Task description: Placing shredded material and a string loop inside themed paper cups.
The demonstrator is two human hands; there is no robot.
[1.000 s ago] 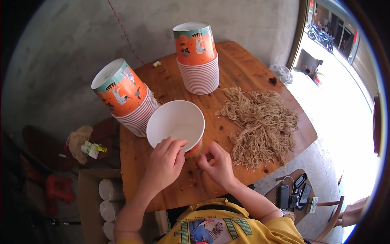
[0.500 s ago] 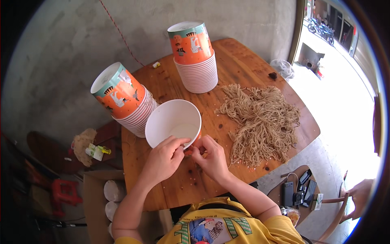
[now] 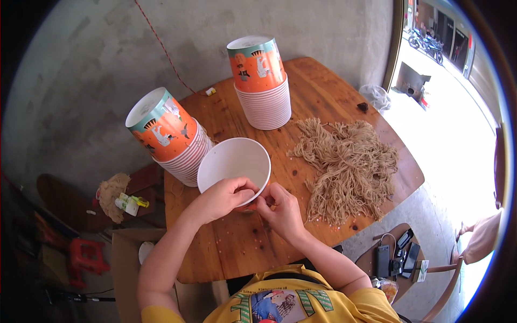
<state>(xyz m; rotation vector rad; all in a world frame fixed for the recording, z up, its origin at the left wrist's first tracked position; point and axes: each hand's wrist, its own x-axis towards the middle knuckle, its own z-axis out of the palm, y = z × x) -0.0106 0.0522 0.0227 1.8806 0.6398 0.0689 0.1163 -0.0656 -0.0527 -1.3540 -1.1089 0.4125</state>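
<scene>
White paper bowl (image 3: pixel 233 163), open side up, stands on the wooden table (image 3: pixel 242 253) just beyond both hands, a little left of centre. Left hand (image 3: pixel 223 196) curls over the near rim, fingers clenched on its edge. Right hand (image 3: pixel 280 207) sits just right of it, fingertips pinched at the same near-rim spot; what they pinch is too small to tell. Both hands touch at the bowl's near edge, so neither is clearly nearer.

Bowl is round, no long axis; its mouth faces up, near rim toward the person.

Far left: tilted stack of orange printed bowls (image 3: pixel 167 134), touching or just beside the white bowl. Far centre: second upside-down stack (image 3: pixel 261 81), apart. Right of the hands: heap of tan noodle strands (image 3: pixel 347 167), near but not touched.
</scene>
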